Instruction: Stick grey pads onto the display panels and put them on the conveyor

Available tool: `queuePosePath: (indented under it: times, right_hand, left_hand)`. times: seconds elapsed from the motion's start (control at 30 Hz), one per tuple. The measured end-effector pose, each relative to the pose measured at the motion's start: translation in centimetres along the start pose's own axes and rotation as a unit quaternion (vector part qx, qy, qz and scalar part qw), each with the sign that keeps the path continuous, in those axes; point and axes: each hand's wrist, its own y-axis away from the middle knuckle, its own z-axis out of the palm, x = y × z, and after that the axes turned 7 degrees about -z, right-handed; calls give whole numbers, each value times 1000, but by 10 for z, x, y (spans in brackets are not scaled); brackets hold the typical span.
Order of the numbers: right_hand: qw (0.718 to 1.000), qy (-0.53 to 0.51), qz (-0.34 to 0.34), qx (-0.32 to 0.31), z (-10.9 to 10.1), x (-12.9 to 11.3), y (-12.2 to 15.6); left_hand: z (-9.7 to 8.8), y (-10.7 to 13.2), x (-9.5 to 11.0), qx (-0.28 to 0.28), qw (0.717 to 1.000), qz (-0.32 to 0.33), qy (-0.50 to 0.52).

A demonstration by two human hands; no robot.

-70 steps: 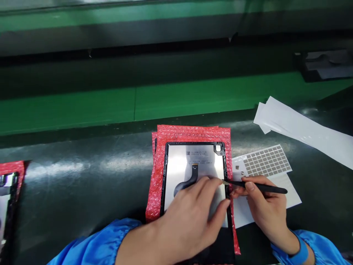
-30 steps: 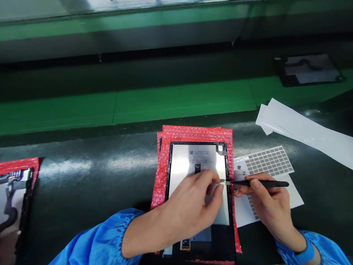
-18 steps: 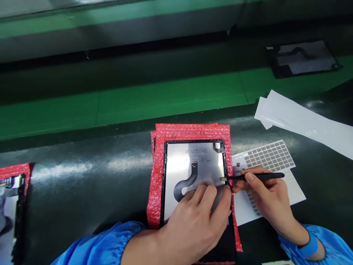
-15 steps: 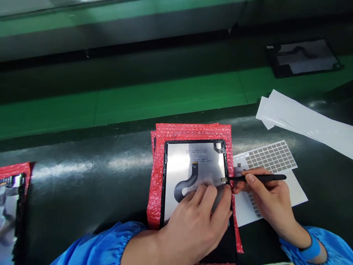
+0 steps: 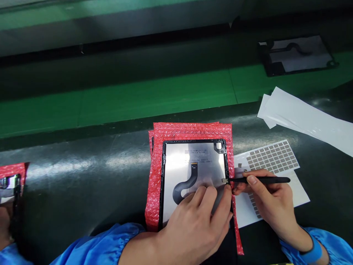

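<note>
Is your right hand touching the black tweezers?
Touching. The head view shows the right hand gripping the black tweezers, with the thumb pressed against their side.

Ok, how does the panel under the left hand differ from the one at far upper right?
The near panel lies on red bubble wrap; the far panel shows none. The near panel lies lengthwise in view, the far panel crosswise. The left hand rests on the near panel; the far panel is untouched. Both are dark-edged with a curved dark ribbon.
</note>
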Motion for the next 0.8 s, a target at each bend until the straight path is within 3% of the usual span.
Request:
queuePosePath:
  times: [0.8]
  right_hand:
    - [1000,4,4,13,1,-3,1]
  left_hand:
    - [-2,-3,-1,-20,1000,-4,-4]
